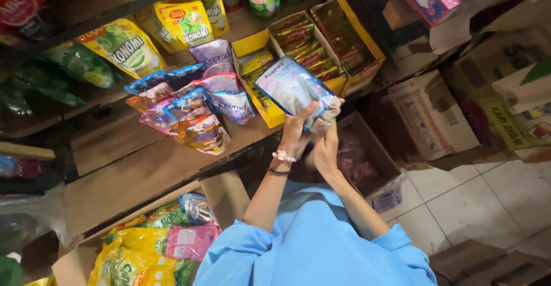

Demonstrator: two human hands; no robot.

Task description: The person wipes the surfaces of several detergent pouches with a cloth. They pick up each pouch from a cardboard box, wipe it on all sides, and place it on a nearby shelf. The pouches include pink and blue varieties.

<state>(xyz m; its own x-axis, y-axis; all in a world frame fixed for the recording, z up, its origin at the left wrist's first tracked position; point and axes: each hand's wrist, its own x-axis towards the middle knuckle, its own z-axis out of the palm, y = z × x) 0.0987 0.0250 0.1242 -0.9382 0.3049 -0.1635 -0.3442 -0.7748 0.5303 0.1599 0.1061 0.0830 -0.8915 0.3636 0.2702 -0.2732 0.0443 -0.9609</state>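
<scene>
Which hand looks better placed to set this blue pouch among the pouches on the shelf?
Probably the left hand: it grips the blue pouch from below and sits nearer the pouches on the shelf. The right hand only steadies its lower edge.

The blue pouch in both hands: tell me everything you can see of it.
The blue pouch is a flat, glossy plastic refill pack, blue and white with pale printing. It is held tilted above the wooden shelf, in front of a yellow display box. The left hand and right hand grip its lower edge together.
</scene>
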